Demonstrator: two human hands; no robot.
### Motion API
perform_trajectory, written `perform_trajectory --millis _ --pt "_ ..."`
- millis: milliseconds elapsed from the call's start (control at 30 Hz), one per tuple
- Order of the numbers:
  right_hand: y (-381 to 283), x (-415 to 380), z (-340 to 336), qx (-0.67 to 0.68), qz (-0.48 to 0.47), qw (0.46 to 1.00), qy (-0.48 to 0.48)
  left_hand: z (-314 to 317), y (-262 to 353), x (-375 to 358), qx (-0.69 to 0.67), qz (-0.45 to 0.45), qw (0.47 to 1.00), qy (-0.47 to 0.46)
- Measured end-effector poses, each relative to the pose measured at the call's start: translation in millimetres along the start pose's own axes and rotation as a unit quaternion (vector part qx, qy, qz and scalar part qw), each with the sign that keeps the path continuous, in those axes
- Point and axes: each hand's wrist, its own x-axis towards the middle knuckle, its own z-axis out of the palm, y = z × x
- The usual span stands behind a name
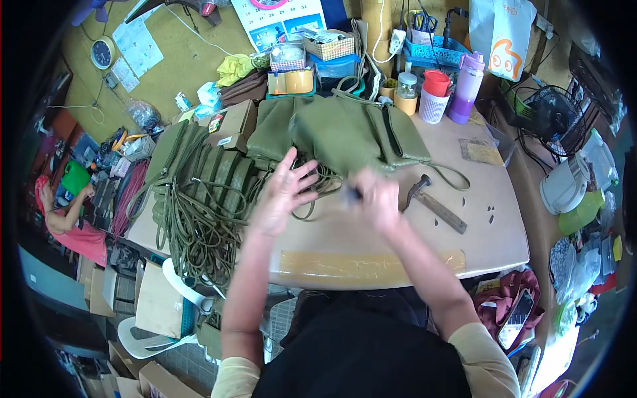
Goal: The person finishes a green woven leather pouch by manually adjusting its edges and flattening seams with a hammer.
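Note:
My right hand [377, 199] is closed round an olive-green bag piece [338, 132], which is blurred and raised over the table; a small dark thing shows beside its fingers. Spread fingers show on my left hand [284, 192], which holds nothing and is just left of the raised piece. Behind lie more green bags [401, 132] with a strap loop trailing right. A hammer [438, 205] rests on the table right of my right hand. Stacked green pieces [212, 166] and a tangle of green cords [192, 225] lie to the left.
The table [491, 239] has a taped front edge. A purple bottle [466, 89], a red-lidded cup [434, 99] and baskets stand at the back. A fan [557, 119] is at the right. Another person [73, 225] in red is at far left. A white chair [142, 338] stands lower left.

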Motion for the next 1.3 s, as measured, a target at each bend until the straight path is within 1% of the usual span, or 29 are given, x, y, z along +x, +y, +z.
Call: perform_trajectory --millis 67,100,133,167,233,267,333,367,400,433,467,533,567,600,633,667,733,800,833,867,900,933,1000,1033,1067,1133,1200,1233,1300 --pt "-43.3 -45.0 -17.8 0.048 -0.036 0.996 -0.072 14.3 -34.1 -0.2 0.083 0.082 0.985 0.126" --pt "-61.7 -54.5 -34.4 0.096 -0.005 0.986 -0.138 -4.8 -51.2 0.8 0.137 0.107 0.982 0.067" --pt "-70.9 -55.0 -51.3 0.142 0.024 0.969 -0.201 -5.1 -61.3 -8.3 0.161 0.102 0.979 0.075" --pt "-65.5 -51.6 -63.5 0.140 0.025 0.970 -0.200 -5.3 -68.4 -22.1 0.213 0.071 0.974 0.044" --pt "-52.9 -42.4 -89.7 0.056 0.046 0.997 -0.016 4.3 -68.4 -50.3 0.250 0.037 0.957 -0.142" --pt "-64.3 -36.4 -107.3 0.134 0.302 0.944 -0.021 9.6 -72.4 -63.5 0.246 0.032 0.957 -0.147" --pt "-37.5 -33.5 -120.4 0.107 0.227 0.965 -0.075 21.6 -80.8 -83.7 0.293 -0.029 0.925 -0.240" --pt "-30.7 -40.8 -124.1 0.104 0.230 0.965 -0.075 26.7 -82.8 -89.0 0.291 -0.031 0.925 -0.243" --pt "-24.0 -45.1 -125.5 0.229 0.326 0.899 -0.182 31.3 -83.9 -91.4 0.304 -0.007 0.921 -0.243" --pt "-21.1 -46.9 -126.0 0.346 0.408 0.796 -0.283 34.0 -84.8 -92.7 0.317 0.017 0.917 -0.241" --pt "-23.9 -48.9 -125.9 0.347 0.408 0.795 -0.286 34.4 -85.8 -94.5 0.316 0.016 0.918 -0.238" --pt "-36.2 -52.0 -124.3 0.338 0.380 0.826 -0.243 31.8 -87.6 -97.4 0.305 -0.023 0.937 -0.171" --pt "-40.3 -53.4 -124.5 0.317 0.344 0.849 -0.247 30.4 -89.0 -98.6 0.305 -0.023 0.938 -0.165" --pt "-41.1 -57.9 -123.1 0.320 0.344 0.846 -0.251 29.3 -91.2 -100.2 0.317 -0.010 0.940 -0.128" --pt "-40.3 -63.4 -121.4 0.328 0.367 0.839 -0.233 29.4 -92.5 -101.5 0.328 0.003 0.940 -0.092" --pt "-40.3 -66.9 -119.5 0.334 0.390 0.831 -0.214 31.4 -93.2 -102.0 0.330 0.002 0.940 -0.090" --pt "-43.0 -66.8 -118.1 0.342 0.388 0.834 -0.194 37.9 -92.7 -100.2 0.184 0.092 0.978 -0.038" --pt "-47.6 -61.8 -118.8 0.342 0.394 0.839 -0.155 47.6 -80.4 -96.9 0.194 0.106 0.975 -0.023" --pt "-49.5 -59.1 -119.2 0.342 0.391 0.840 -0.154 52.1 -73.0 -95.0 0.203 0.117 0.972 -0.008" --pt "-51.2 -55.8 -119.8 0.321 0.360 0.866 -0.134 54.9 -67.0 -92.2 0.204 0.120 0.971 -0.009" --pt "-53.2 -52.0 -121.0 0.299 0.328 0.889 -0.114 57.2 -61.1 -89.4 0.282 0.178 0.943 -0.017" --pt "-55.9 -46.0 -123.4 0.300 0.324 0.890 -0.113 59.1 -55.9 -87.0 0.358 0.234 0.904 -0.023" --pt "-61.3 -34.0 -128.5 0.198 0.197 0.954 -0.107 65.3 -43.4 -86.0 0.366 0.255 0.895 -0.018" --pt "-62.3 -32.6 -129.2 0.162 0.169 0.966 -0.109 71.5 -32.4 -87.8 0.408 0.281 0.869 -0.009" --pt "-62.1 -31.5 -128.3 0.163 0.165 0.967 -0.107 74.3 -25.3 -87.9 0.449 0.308 0.839 -0.001" --pt "-62.2 -30.1 -126.6 0.081 0.061 0.992 -0.075 69.8 -22.5 -87.3 0.464 0.292 0.837 0.006" --pt "-63.8 -27.7 -126.3 0.065 0.050 0.994 -0.075 66.6 -25.7 -84.4 0.377 0.271 0.886 -0.019" --pt "-61.8 -29.2 -125.5 0.058 0.042 0.994 -0.084 63.2 -29.8 -81.5 0.378 0.270 0.886 -0.020" --pt "-59.0 -32.6 -122.4 0.051 0.037 0.994 -0.092 57.6 -37.7 -75.6 0.357 0.314 0.877 -0.061"
